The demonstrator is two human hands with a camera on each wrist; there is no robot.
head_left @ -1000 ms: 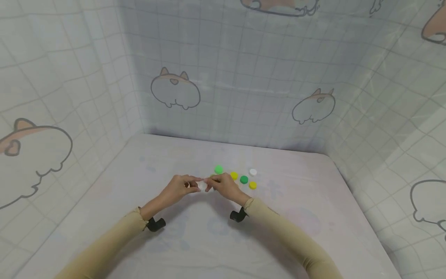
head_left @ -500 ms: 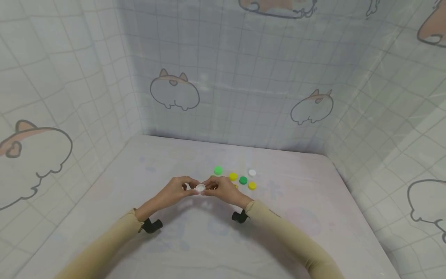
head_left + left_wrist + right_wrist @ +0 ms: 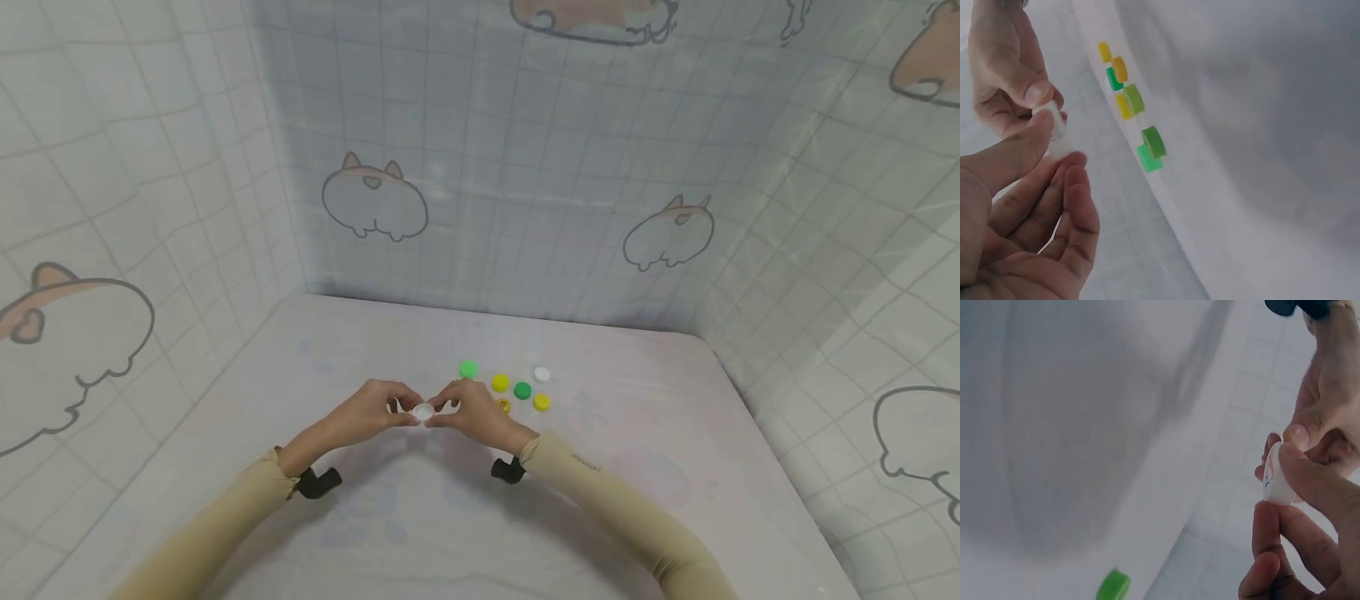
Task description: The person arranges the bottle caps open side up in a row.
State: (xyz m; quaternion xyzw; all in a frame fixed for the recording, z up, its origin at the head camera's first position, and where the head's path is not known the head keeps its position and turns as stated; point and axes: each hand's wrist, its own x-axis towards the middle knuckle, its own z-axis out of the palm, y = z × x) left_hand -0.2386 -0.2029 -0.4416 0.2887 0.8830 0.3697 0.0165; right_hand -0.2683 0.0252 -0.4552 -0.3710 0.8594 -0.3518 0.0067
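A white bottle cap [image 3: 423, 412] is held above the table between both hands, its hollow side facing up toward the head camera. My left hand [image 3: 372, 411] pinches one edge between thumb and fingers. From the other side, my right hand [image 3: 480, 414] pinches the opposite edge with thumb and fingers. In the right wrist view, the white cap [image 3: 1277, 475] shows small print on its outer face, partly covered by a thumb. In the left wrist view, fingers hide much of the white cap [image 3: 1054, 119].
Beyond the right hand lie a light green cap [image 3: 468, 369], a yellow cap [image 3: 500, 383], a dark green cap [image 3: 522, 391], another white cap [image 3: 542, 375], a yellow cap [image 3: 542, 403] and a printed orange-yellow cap [image 3: 504, 406]. Patterned curtains [image 3: 495, 208] surround the table [image 3: 450, 533].
Both hands have shifted slightly left and nearer with the white cap, which has turned so that its hollow shows. The printed orange-yellow cap has come into fuller view.
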